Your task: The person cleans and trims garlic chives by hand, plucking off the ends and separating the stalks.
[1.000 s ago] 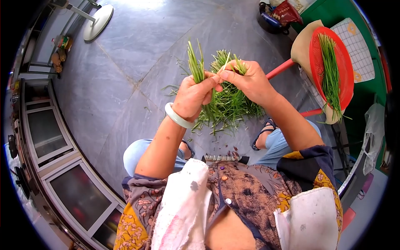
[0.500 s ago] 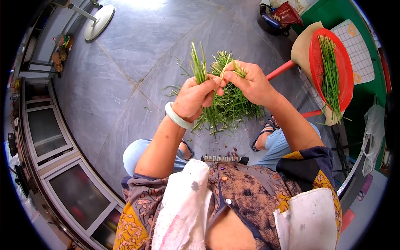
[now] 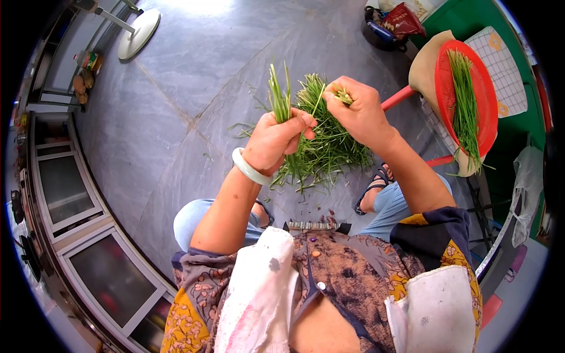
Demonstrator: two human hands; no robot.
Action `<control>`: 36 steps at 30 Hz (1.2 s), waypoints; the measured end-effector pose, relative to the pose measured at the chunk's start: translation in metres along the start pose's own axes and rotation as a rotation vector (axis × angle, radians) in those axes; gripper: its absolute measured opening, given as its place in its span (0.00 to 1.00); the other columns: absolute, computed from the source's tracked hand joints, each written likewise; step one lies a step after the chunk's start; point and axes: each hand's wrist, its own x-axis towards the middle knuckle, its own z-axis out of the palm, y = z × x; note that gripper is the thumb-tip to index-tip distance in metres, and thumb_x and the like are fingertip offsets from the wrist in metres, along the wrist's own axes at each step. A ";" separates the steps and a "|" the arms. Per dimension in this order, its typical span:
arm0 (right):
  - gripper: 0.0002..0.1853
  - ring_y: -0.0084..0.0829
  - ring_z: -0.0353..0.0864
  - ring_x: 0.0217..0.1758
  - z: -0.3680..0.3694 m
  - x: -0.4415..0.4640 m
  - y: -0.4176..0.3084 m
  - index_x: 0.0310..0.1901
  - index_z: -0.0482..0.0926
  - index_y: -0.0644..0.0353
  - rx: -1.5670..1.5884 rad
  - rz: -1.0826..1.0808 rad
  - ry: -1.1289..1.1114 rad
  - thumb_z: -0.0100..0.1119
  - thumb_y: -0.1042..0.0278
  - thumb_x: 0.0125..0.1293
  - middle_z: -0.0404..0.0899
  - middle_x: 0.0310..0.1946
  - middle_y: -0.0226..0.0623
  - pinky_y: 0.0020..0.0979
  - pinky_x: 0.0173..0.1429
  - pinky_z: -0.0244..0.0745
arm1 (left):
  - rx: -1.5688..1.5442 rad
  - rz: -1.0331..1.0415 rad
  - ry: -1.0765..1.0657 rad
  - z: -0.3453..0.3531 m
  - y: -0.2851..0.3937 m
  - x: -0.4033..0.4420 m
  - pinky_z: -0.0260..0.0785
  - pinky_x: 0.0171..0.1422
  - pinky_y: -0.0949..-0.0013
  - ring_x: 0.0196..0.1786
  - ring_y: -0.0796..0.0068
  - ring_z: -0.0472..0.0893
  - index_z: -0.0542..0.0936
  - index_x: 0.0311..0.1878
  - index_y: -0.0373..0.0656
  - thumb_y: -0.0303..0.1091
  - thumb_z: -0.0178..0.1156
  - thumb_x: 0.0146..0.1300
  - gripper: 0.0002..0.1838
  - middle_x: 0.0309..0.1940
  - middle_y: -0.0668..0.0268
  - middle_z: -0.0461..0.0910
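My left hand, with a pale bangle at its wrist, is closed round an upright bunch of green stalks. To its right, my right hand is closed on a small bundle of pale stalk ends. A single thin stalk stands slanted between the two hands. Beneath them a loose pile of green stalks lies on the grey floor. More long stalks rest in a red basket at the right.
Glass-fronted cabinets run along the left. A round white stand base is at the upper left. The red basket sits on a stool with red legs. A dark blue pot stands at the upper right, near a green surface.
My right hand has moved a little right and up, away from my left hand, and the gap between them has widened. My left hand has stayed nearly in place.
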 end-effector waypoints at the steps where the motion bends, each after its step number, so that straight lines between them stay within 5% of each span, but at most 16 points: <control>1: 0.05 0.22 0.66 0.24 -0.003 0.001 -0.001 0.32 0.76 0.66 0.008 0.047 0.013 0.58 0.73 0.62 0.72 0.22 0.37 0.28 0.30 0.66 | 0.002 -0.002 0.000 0.000 0.000 0.000 0.51 0.20 0.82 0.16 0.87 0.62 0.79 0.39 0.38 0.32 0.56 0.67 0.07 0.26 0.67 0.78; 2: 0.06 0.25 0.67 0.23 -0.006 0.003 -0.001 0.32 0.75 0.66 0.016 0.093 0.025 0.59 0.72 0.61 0.73 0.22 0.41 0.30 0.30 0.68 | 0.003 -0.002 0.001 0.000 0.000 0.000 0.51 0.20 0.82 0.16 0.88 0.62 0.79 0.39 0.38 0.32 0.56 0.66 0.07 0.26 0.67 0.78; 7: 0.07 0.14 0.62 0.23 -0.021 0.013 0.003 0.31 0.77 0.64 0.043 0.199 0.121 0.59 0.70 0.63 0.68 0.18 0.23 0.24 0.27 0.62 | 0.007 -0.004 0.001 0.000 0.000 0.000 0.51 0.20 0.82 0.16 0.88 0.63 0.79 0.39 0.38 0.32 0.57 0.66 0.07 0.25 0.67 0.78; 11: 0.08 0.14 0.62 0.23 -0.038 0.021 0.018 0.31 0.77 0.64 -0.002 0.159 0.185 0.60 0.68 0.63 0.67 0.17 0.23 0.24 0.27 0.62 | 0.010 -0.016 -0.002 -0.002 -0.001 0.001 0.51 0.20 0.81 0.16 0.88 0.63 0.79 0.39 0.38 0.32 0.57 0.66 0.07 0.26 0.67 0.78; 19: 0.13 0.18 0.64 0.23 -0.041 0.015 0.004 0.30 0.77 0.66 -0.182 0.290 -0.409 0.64 0.63 0.60 0.69 0.17 0.28 0.28 0.29 0.65 | -0.016 0.028 0.033 -0.004 0.001 0.002 0.51 0.20 0.81 0.16 0.88 0.62 0.79 0.40 0.37 0.33 0.56 0.67 0.08 0.26 0.69 0.78; 23: 0.12 0.17 0.66 0.22 -0.003 0.003 0.019 0.39 0.80 0.65 0.332 0.177 -0.197 0.60 0.62 0.65 0.75 0.24 0.22 0.25 0.26 0.61 | -0.022 0.033 0.022 -0.002 -0.001 0.005 0.51 0.21 0.82 0.16 0.88 0.60 0.78 0.42 0.37 0.33 0.55 0.67 0.09 0.26 0.70 0.77; 27: 0.12 0.13 0.57 0.18 0.008 0.001 -0.011 0.34 0.79 0.60 0.726 0.537 -0.167 0.55 0.60 0.69 0.69 0.19 0.23 0.20 0.22 0.50 | -0.069 -0.024 -0.039 0.002 -0.004 0.007 0.49 0.20 0.82 0.17 0.89 0.60 0.78 0.42 0.37 0.34 0.55 0.69 0.10 0.26 0.71 0.75; 31: 0.19 0.16 0.55 0.17 0.001 0.017 0.005 0.28 0.74 0.61 0.851 0.524 0.116 0.48 0.56 0.73 0.71 0.20 0.29 0.21 0.21 0.49 | -0.120 -0.105 -0.103 0.001 -0.007 0.008 0.49 0.20 0.82 0.17 0.89 0.60 0.79 0.42 0.37 0.34 0.56 0.68 0.09 0.25 0.72 0.74; 36: 0.12 0.18 0.59 0.20 -0.045 0.033 0.028 0.38 0.71 0.61 1.000 0.399 0.362 0.45 0.62 0.75 0.76 0.28 0.37 0.23 0.23 0.53 | -0.116 -0.166 -0.116 -0.002 -0.007 0.006 0.50 0.21 0.83 0.17 0.89 0.59 0.79 0.41 0.37 0.33 0.57 0.68 0.09 0.24 0.73 0.73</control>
